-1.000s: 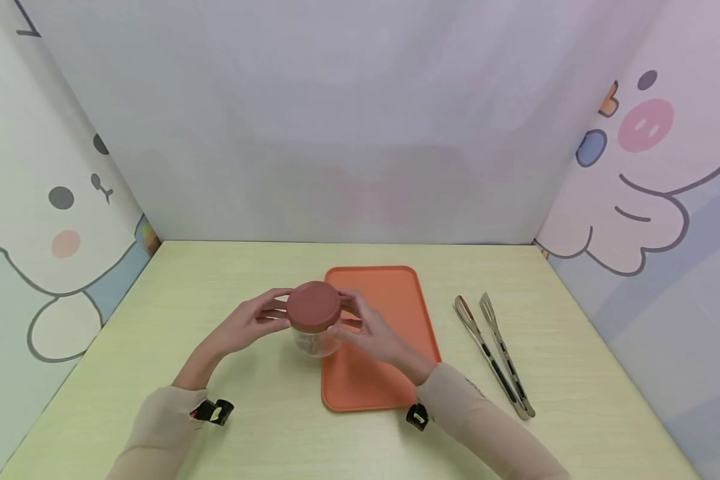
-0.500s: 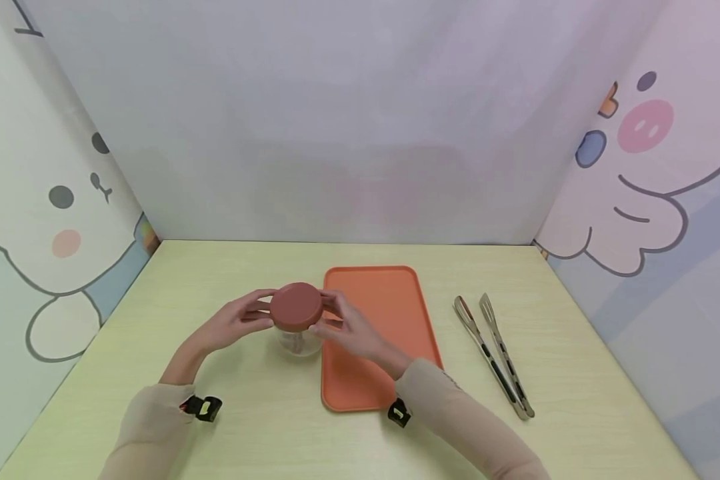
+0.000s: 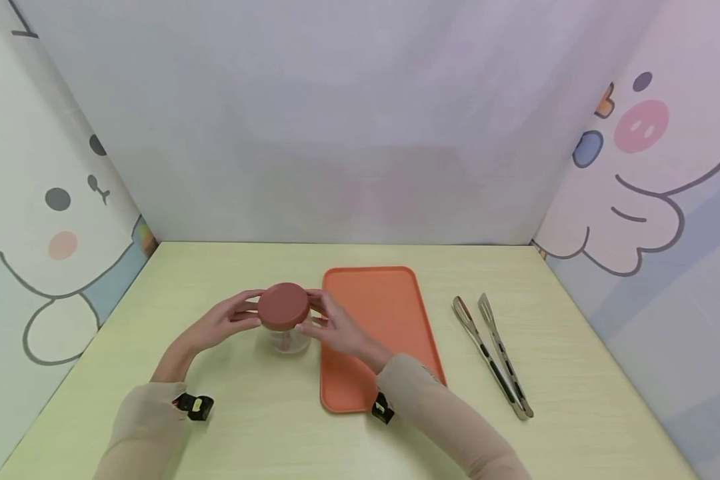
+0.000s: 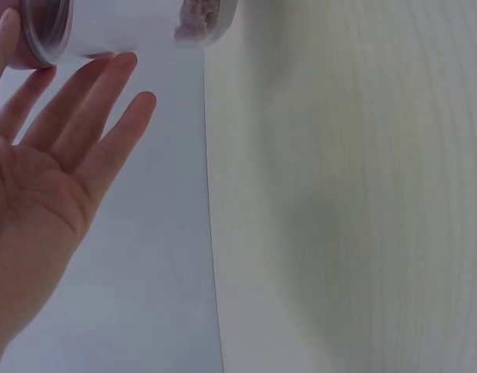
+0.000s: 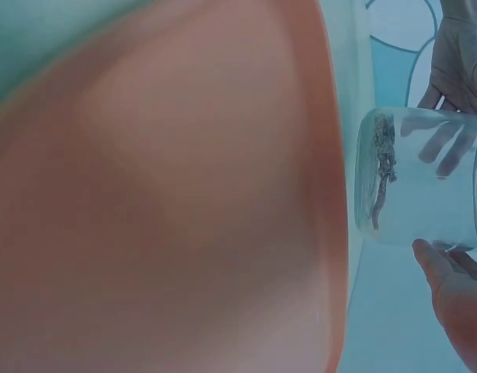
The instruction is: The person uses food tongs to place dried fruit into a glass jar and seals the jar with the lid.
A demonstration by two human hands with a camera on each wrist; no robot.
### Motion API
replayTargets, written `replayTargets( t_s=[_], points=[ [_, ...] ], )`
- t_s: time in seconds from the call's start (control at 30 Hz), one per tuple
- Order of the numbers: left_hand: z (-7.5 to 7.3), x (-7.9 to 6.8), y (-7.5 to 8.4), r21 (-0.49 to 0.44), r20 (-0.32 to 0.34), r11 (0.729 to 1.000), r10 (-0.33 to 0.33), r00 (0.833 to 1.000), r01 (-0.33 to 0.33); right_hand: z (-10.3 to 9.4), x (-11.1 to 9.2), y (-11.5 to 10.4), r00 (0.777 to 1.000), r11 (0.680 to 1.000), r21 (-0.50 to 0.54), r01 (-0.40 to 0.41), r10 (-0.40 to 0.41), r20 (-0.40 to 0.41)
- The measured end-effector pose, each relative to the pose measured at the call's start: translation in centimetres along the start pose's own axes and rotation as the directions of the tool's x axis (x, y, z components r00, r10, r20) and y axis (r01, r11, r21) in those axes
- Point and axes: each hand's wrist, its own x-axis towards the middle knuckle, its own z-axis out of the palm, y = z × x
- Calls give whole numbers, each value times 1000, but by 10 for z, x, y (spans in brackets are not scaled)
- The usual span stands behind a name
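A clear jar with a reddish-brown lid stands upright between my two hands, just left of the tray. My left hand holds it on the left near the lid, thumb in front and fingers behind. From the other side my right hand grips it, its thumb at the lid's front edge. In the right wrist view, brownish pieces lie at the bottom of the jar. The left wrist view shows the left fingers fairly straight, with some fingertips against the jar. Whether the jar's base touches the table I cannot tell.
An orange rectangular tray lies on the pale wooden table, partly under the right forearm. Metal tongs with dark grips lie spread to its right. A plain curtain hangs behind the table, with cartoon-printed panels at both sides.
Both hands have moved left together with the jar. It overlapped the tray's left edge before and is now beside it. The tray and tongs have stayed put.
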Motion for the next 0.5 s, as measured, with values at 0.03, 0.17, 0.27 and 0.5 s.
replayTargets(
  t_s=[0.03,0.17,0.27,0.5],
  points=[
    [-1,0,-1,-5,1,1000,-1,1000,1,1,1,1,1000,1000,1,0,0,1],
    [-2,-1,-6,-22,7,1000,-5,1000,6,2,3,4,1000,1000,-3,-7,7,4],
    [-3,-2,-9,-30,13,999,-10,1000,10,3,4,7,1000,1000,-5,-18,18,6],
    [-3,-1,-13,-42,22,999,-16,1000,17,3,4,11,1000,1000,15,-24,24,11]
  ],
)
